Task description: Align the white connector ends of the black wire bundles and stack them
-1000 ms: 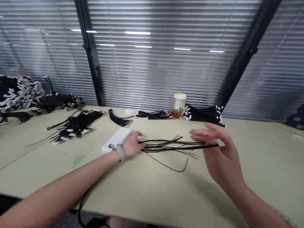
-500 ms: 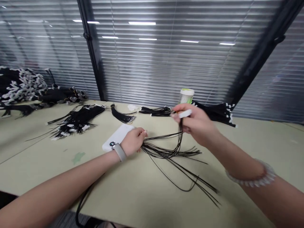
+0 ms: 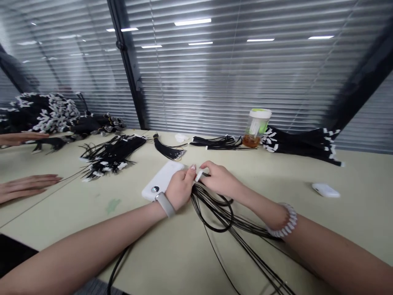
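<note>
My left hand [image 3: 180,187] is closed around one end of a bunch of thin black cables [image 3: 215,205] whose loose ends fan out to the lower right over the table. Close beside it, my right hand [image 3: 219,178] pinches cable strands that bend back in a loop. A small white connector [image 3: 199,175] shows between the fingertips of the two hands. Beneath and behind my left wrist lies a white phone-like slab [image 3: 162,178] with a round dark spot. The fingers hide the exact grip on the strands.
Black cable bundles with white ends [image 3: 115,153] lie left of centre. A curved bundle [image 3: 167,148], a flat bundle [image 3: 217,142], a jar [image 3: 256,127] and another bundle [image 3: 303,143] line the back. A white case [image 3: 325,190] sits right. Another person's hand [image 3: 29,186] rests at left.
My right hand has come down and left to my left hand, bringing the white connector and looping the strands back. The view has shifted right; another person's hands appear at left.
</note>
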Demonstrator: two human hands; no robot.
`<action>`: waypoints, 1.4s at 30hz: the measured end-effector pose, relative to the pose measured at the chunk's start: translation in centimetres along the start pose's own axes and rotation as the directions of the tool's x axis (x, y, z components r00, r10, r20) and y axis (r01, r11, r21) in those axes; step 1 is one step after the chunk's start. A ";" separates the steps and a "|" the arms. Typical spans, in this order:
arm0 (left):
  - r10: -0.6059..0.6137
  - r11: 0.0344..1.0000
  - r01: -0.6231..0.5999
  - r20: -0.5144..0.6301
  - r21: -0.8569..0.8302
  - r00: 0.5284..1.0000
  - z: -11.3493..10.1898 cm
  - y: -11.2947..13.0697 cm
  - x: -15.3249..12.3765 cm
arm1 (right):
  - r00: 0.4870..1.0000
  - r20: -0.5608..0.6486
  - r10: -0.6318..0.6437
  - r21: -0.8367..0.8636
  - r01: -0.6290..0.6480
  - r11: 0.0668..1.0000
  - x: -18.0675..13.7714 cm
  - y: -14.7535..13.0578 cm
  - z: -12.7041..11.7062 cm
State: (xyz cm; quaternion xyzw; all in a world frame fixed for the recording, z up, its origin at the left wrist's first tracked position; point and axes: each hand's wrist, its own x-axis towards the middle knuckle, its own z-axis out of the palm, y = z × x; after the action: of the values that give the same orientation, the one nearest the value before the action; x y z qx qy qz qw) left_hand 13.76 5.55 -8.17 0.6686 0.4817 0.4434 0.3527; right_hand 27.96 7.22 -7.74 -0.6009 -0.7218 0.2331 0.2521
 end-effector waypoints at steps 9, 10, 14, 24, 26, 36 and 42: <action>-0.112 0.990 0.122 0.133 -0.066 0.985 0.0 -0.3 0.2 | 0.938 0.206 -0.280 -0.127 0.309 0.943 -0.2 0.7 -2.9; -0.140 0.978 0.162 0.164 -0.130 0.976 -0.1 -0.2 0.2 | 0.929 0.189 -0.317 -0.209 0.354 0.912 -0.2 0.9 -3.6; -0.229 0.884 0.311 0.257 -0.350 0.939 -0.2 0.5 -0.1 | 0.910 -0.014 -0.414 -0.552 0.338 0.762 -0.3 2.1 -5.5; -0.090 0.956 0.089 0.009 -0.280 0.996 -0.5 -0.3 -0.1 | 0.862 -0.035 -0.506 -0.801 0.278 0.530 -5.6 -3.6 -7.7; -0.088 0.955 0.080 -0.017 -0.286 0.996 -0.4 -0.4 -0.1 | 0.899 0.048 -0.435 -0.758 0.317 0.571 -6.6 -4.4 -8.0; -0.045 0.985 0.033 -0.066 -0.167 0.997 -0.4 0.8 -0.9 | 0.898 0.297 -0.323 0.163 0.286 0.944 -4.8 -3.0 -4.0; 0.076 0.997 -0.079 -0.117 -0.022 0.990 -0.6 1.2 -1.1 | 0.910 0.156 -0.385 0.147 0.364 0.920 -4.9 -3.2 -2.2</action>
State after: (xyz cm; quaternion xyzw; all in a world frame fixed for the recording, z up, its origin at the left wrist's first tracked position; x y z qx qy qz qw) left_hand 13.43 4.17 -7.18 0.6550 0.4693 0.5012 0.3155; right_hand 27.77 1.92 -4.41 -0.4117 -0.8292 0.2752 0.2591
